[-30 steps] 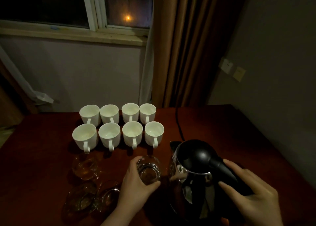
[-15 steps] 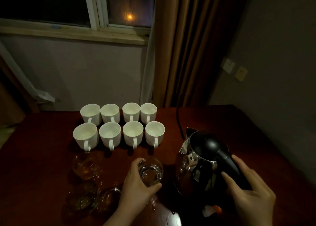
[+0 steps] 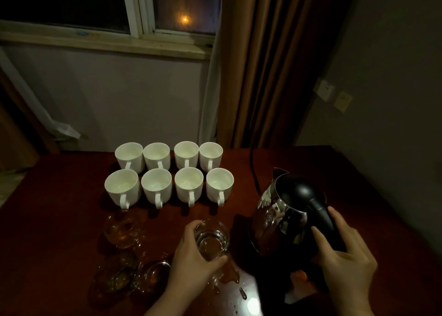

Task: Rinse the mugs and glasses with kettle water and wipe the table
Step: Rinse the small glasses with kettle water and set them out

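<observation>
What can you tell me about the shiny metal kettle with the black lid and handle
The shiny metal kettle with black lid and handle has a mirror-like steel body, a domed black lid and a pointed spout aimed away from the person, toward the curtain. It stands roughly upright over a black base at the right of the dark red wooden table. The right hand grips its thick black handle. An orange light glows low near its base.

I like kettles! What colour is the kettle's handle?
Black. The kettle's handle shows best in the head view, gripped by the right hand.
</observation>
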